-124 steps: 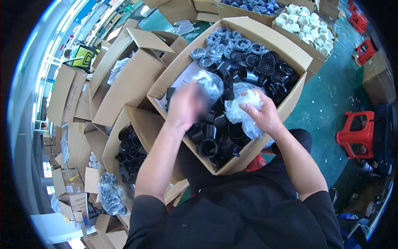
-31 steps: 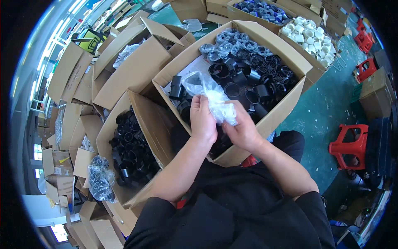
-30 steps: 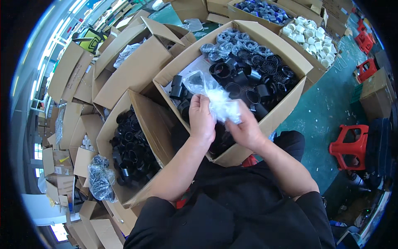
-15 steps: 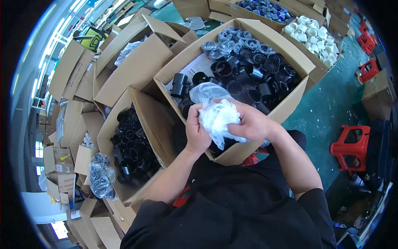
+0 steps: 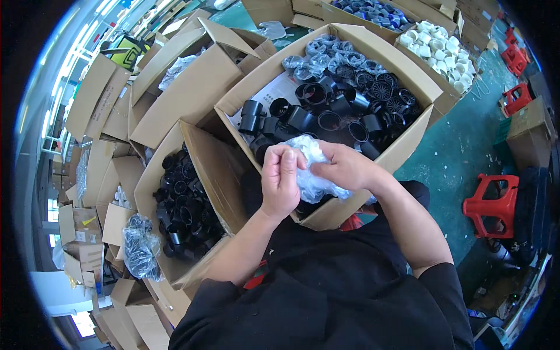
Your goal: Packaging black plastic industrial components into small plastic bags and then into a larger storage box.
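Above the near edge of a large open carton [image 5: 408,143], both my hands meet at a crumpled clear plastic bag [image 5: 315,182]. My right hand [image 5: 349,168] is closed round the bag from the right, its thumb lying across the plastic. My left hand [image 5: 281,179] has its fingers curled in a pinch at the bag's left edge; the exact grip is partly hidden. Whatever the bag contains cannot be made out. Beneath the hands, the carton holds loose black pipe fittings [image 5: 301,118], round black grates [image 5: 382,90] and several bagged parts [image 5: 326,55].
On the left stands a narrower carton [image 5: 219,175] of black fittings [image 5: 185,204], with a bagged bundle [image 5: 141,248] beside it. White fittings [image 5: 437,49] and blue-wrapped pieces [image 5: 373,13] fill boxes at the back. A red stool [image 5: 491,205] stands on the green floor at right.
The bag has been squeezed smaller and drawn toward my right hand. My left fingers have curled from spread round it into a pinch. Fittings formerly behind the plastic now show.
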Motion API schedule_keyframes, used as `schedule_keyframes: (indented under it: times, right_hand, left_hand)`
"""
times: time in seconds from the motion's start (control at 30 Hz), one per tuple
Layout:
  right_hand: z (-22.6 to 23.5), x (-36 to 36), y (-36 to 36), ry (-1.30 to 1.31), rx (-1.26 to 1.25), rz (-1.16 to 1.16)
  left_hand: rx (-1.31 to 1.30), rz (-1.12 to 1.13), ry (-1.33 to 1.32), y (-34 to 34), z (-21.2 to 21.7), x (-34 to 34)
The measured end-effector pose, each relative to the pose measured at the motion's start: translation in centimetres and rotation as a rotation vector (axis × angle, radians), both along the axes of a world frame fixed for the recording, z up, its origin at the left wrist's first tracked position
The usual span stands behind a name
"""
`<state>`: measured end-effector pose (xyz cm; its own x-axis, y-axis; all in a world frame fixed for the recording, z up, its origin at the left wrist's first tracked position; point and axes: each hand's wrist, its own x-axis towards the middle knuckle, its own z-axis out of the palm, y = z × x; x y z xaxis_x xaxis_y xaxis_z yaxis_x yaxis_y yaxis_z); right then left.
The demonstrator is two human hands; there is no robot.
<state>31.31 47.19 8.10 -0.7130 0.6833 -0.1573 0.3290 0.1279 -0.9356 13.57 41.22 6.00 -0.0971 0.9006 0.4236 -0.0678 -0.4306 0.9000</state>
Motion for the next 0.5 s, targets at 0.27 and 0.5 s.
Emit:
schedule_keyframes:
  times: [0.27, 0.5]
  right_hand:
    - [0.2, -0.3, -1.1, -0.048, 0.233, -0.087]
    - [0.5, -0.5, -1.3, -0.102, 0.315, -0.07]
  left_hand:
    - [-0.384, 0.114, -0.042, 0.9, 0.6, -0.1]
    - [-0.482, 0.074, 0.05, 1.2, 0.5, -1.6]
